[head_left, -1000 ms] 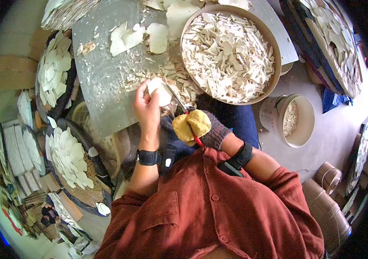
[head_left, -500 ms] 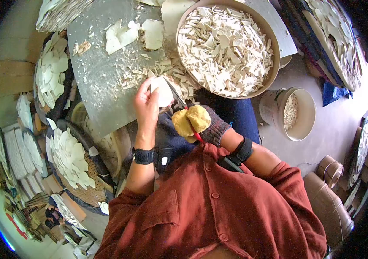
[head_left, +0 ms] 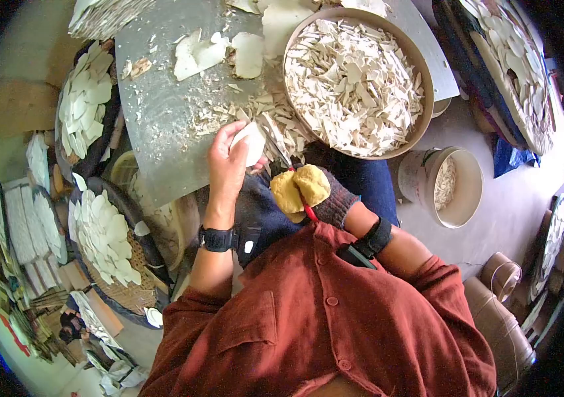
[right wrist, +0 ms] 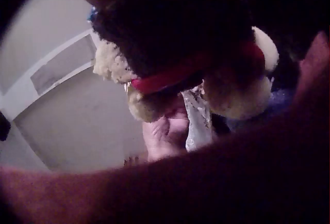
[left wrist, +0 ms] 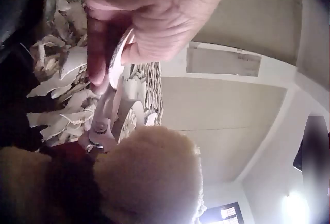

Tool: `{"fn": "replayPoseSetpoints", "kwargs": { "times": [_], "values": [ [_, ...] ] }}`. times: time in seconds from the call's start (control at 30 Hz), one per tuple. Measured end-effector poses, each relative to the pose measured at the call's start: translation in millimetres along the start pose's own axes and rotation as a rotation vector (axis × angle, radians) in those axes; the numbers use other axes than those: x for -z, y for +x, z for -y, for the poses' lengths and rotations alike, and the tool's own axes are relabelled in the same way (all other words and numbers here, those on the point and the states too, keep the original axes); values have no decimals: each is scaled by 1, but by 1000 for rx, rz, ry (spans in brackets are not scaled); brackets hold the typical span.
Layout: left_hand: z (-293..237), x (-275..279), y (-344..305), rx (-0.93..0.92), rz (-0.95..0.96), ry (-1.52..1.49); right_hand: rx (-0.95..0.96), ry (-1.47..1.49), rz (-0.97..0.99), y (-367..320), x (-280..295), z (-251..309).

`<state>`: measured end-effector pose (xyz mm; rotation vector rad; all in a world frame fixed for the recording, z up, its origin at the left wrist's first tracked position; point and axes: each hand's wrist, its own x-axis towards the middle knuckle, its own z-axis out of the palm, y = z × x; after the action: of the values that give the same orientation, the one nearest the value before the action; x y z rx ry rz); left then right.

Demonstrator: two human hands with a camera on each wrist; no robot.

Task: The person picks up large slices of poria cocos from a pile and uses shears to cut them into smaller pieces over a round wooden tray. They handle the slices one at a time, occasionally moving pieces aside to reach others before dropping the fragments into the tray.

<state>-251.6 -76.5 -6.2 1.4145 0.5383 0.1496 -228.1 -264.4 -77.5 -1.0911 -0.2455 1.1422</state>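
Observation:
A thin white piece (head_left: 249,144) is pinched between the thumb and fingers of my left hand (head_left: 227,165); in the left wrist view the same piece (left wrist: 119,59) shows edge-on. My right hand (head_left: 335,202), in a dark knitted glove, grips red-handled shears (head_left: 279,149) whose handles are wrapped in yellow padding (head_left: 300,188). The metal blades stand just right of the white piece, with a narrow strip between them. In the right wrist view the glove is dark and its fingers are mostly hidden.
A metal board (head_left: 163,139) bears scraps and larger white sheets (head_left: 199,54). On its right stands a round tray (head_left: 425,119) of broken pieces. A bucket (head_left: 470,188) is at right; baskets of white discs (head_left: 100,238) stand at left.
The white piece has turned within my left fingers and now shows narrower. A strip stands by the blades. The head view shifted slightly; my right hand still grips the shears.

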Motion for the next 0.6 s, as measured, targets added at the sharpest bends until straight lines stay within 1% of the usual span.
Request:
{"fn": "replayPoseSetpoints", "kwargs": {
  "times": [0.03,0.07,0.1,0.13,0.17,0.2,0.23,0.27,0.3,0.33,0.37,0.4,0.43,0.47,0.5,0.53,0.57,0.6],
  "values": [
    [1,3,-2,-9,-16,-3,122,-265,34,2,7,-14],
    [0,11,-6,6,-15,45,246,-530,68,8,20,-38],
    [-4,24,-10,17,-15,93,373,-797,102,12,27,-51],
    [-9,39,-14,21,-17,140,296,-928,86,-9,0,17],
    [-17,62,-18,40,-118,195,293,-811,83,-10,2,8],
    [-31,87,-22,16,-262,343,205,-729,42,-12,2,7],
    [-24,145,-18,8,-264,441,120,-645,3,-13,2,8],
    [-16,208,-15,-52,-344,719,240,-665,-23,-15,0,13],
    [-13,245,-14,-103,-427,997,407,-632,17,-10,6,-1],
    [-40,222,-14,-249,-475,1186,285,-501,13,-10,3,0],
    [-72,187,-10,-397,-523,1374,161,-370,11,-10,0,2],
    [-80,166,3,-405,-466,1269,182,-381,32,-10,-4,8],
    [-89,138,15,-329,-360,1136,203,-394,53,-10,-8,16],
    [-78,119,36,-260,-269,808,225,-408,72,-9,-10,21],
    [-73,96,58,-215,-224,860,210,-432,76,-8,-8,19],
    [-71,67,74,-226,-188,778,190,-358,94,-10,-7,19],
    [-67,43,93,-108,-205,854,170,-282,109,-14,-6,18],
    [-61,23,111,12,-220,930,141,-304,103,-17,-1,11]
  ]
}}
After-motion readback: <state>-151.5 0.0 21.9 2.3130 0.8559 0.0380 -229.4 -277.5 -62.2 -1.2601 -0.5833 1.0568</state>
